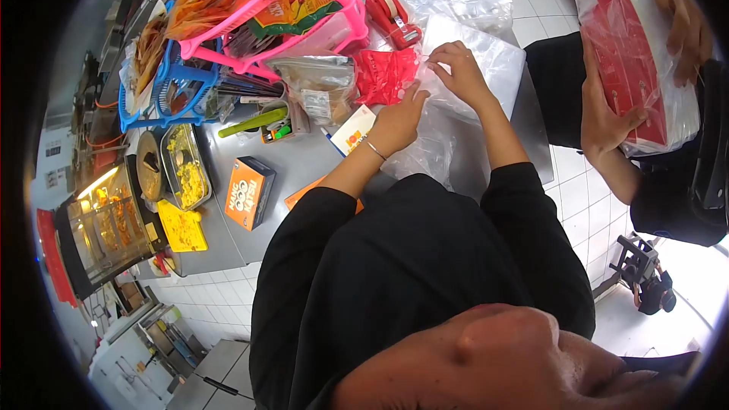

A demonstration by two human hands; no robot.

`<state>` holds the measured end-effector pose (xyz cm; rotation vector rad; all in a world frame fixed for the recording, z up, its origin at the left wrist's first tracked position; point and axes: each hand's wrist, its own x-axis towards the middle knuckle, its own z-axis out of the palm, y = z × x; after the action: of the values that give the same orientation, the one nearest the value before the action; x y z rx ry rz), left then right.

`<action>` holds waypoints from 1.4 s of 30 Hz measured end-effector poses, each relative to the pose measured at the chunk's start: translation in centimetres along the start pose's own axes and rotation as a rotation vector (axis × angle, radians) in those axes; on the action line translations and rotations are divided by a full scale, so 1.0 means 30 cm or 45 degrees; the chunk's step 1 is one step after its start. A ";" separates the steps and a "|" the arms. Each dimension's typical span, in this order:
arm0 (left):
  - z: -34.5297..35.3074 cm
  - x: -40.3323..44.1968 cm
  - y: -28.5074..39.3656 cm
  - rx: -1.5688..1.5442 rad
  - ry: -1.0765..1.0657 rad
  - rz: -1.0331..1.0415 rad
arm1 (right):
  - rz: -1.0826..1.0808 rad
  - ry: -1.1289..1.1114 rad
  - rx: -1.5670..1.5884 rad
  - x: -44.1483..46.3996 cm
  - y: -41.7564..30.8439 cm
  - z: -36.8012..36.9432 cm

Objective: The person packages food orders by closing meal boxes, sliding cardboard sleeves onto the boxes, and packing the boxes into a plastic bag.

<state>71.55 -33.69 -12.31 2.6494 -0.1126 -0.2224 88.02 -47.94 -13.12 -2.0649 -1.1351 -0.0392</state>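
Note:
My left hand [398,123], with a bracelet at the wrist, has its fingers closed at the near edge of a clear plastic bag [425,137]. Just across from it, my right hand [462,74] pinches the clear plastic between thumb and fingers. Beside both hands lies a crinkled red plastic packet [383,76]. A stack of clear plastic bags [490,61] rests right of my right hand. Beyond it stands a red tape dispenser [392,19]. A white card box [354,130] is by my left wrist.
A pink basket [266,38] of packets and a blue basket [178,91] stand back left. Nearer are a tray of yellow food [188,167], a yellow cutting board [182,226] and an orange box [247,193]. At right, another person holds a red plastic-wrapped package [624,68].

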 end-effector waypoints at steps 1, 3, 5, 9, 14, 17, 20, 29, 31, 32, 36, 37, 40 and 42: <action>0.017 0.000 -0.016 -0.003 -0.021 -0.031 | 0.067 0.018 0.017 -0.001 -0.008 -0.015; 0.029 0.000 -0.024 0.004 0.018 -0.021 | 0.197 0.026 0.141 -0.002 -0.010 -0.021; 0.022 0.003 -0.014 0.025 0.135 0.072 | 0.328 0.014 0.350 0.002 -0.006 -0.018; 0.005 0.029 0.011 0.080 0.023 -0.112 | 0.511 0.010 0.711 0.002 0.025 0.029; 0.048 0.041 -0.044 0.101 -0.066 -0.213 | 0.741 0.464 1.481 0.036 0.055 -0.037; 0.093 0.043 -0.081 0.126 0.018 -0.160 | 0.754 0.683 1.897 0.053 0.090 -0.125; 0.102 0.042 -0.098 0.058 0.050 -0.127 | 0.858 0.509 1.178 0.040 0.078 -0.199; 0.025 0.012 -0.041 -0.153 -0.040 -0.130 | 0.188 -0.348 -0.258 -0.049 0.039 0.165; 0.074 0.012 -0.071 -0.079 0.118 -0.013 | 0.391 -0.434 -0.338 -0.023 0.091 0.171; 0.115 0.012 -0.096 0.005 0.277 0.111 | 0.278 -0.256 -0.181 -0.046 0.172 0.216; 0.081 0.006 -0.059 -0.079 0.102 -0.051 | 0.134 -0.181 -0.272 -0.038 0.058 0.106; 0.075 0.004 -0.052 -0.080 0.085 -0.083 | 0.143 -0.156 -0.195 -0.030 0.060 0.096; 0.065 0.004 -0.021 -0.075 0.050 -0.160 | 0.193 -0.104 -0.056 -0.007 0.068 0.073; 0.072 0.005 -0.027 -0.070 0.034 -0.179 | 0.277 -0.139 -0.047 0.008 0.091 0.077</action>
<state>71.34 -33.98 -14.60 2.6062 0.0878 -0.2332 89.44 -47.15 -16.33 -2.2352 -0.9730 0.1616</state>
